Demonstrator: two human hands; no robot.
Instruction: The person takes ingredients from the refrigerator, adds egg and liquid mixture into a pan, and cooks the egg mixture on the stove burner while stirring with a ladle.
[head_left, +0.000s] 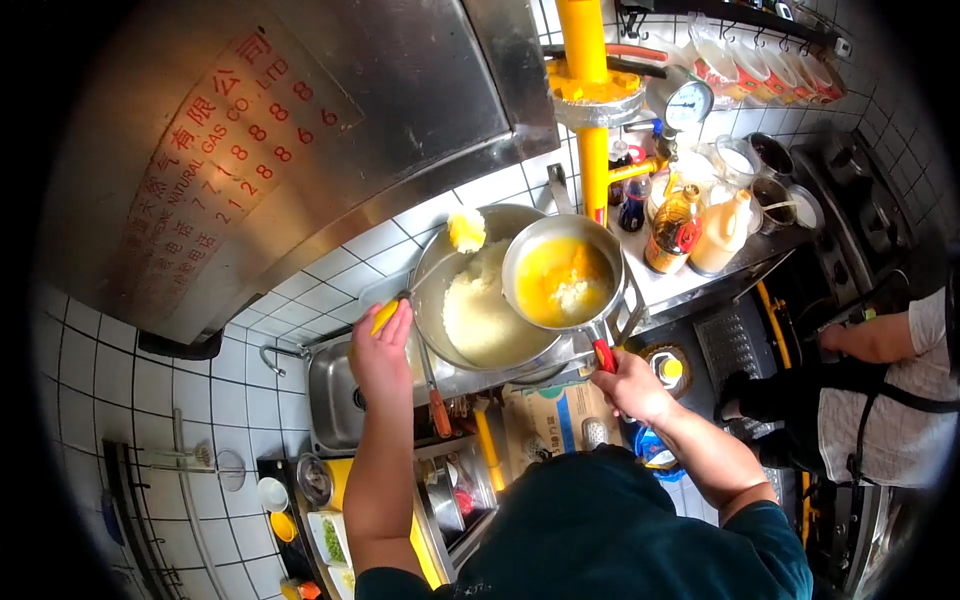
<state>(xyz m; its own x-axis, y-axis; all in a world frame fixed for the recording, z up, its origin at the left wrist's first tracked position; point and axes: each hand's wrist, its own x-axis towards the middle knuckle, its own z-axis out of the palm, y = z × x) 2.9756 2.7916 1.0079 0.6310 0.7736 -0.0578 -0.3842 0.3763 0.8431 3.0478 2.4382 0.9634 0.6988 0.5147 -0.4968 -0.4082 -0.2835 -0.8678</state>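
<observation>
My left hand (383, 350) is closed on the yellow handle of a long spoon (387, 316). A clump of pale yellow rice (466, 230) covers the spoon's head, above the far side of a large metal pot (427, 262). White rice (475, 315) lies in that pot. My right hand (637, 388) grips the red handle of a saucepan (510, 268), held over the pot's right side. Inside the saucepan is yellow liquid, which looks like beaten egg (550, 265), with a lump of rice in it. An orange-handled utensil (438, 410) leans at the pot's near rim.
A sink (333, 395) is left of the pot. Sauce bottles (675, 225) and jars crowd the counter at right, beside a yellow gas pipe (594, 170). A metal hood (380, 120) juts out above. Another person (880, 400) stands at the far right. A cardboard box (545, 415) sits below.
</observation>
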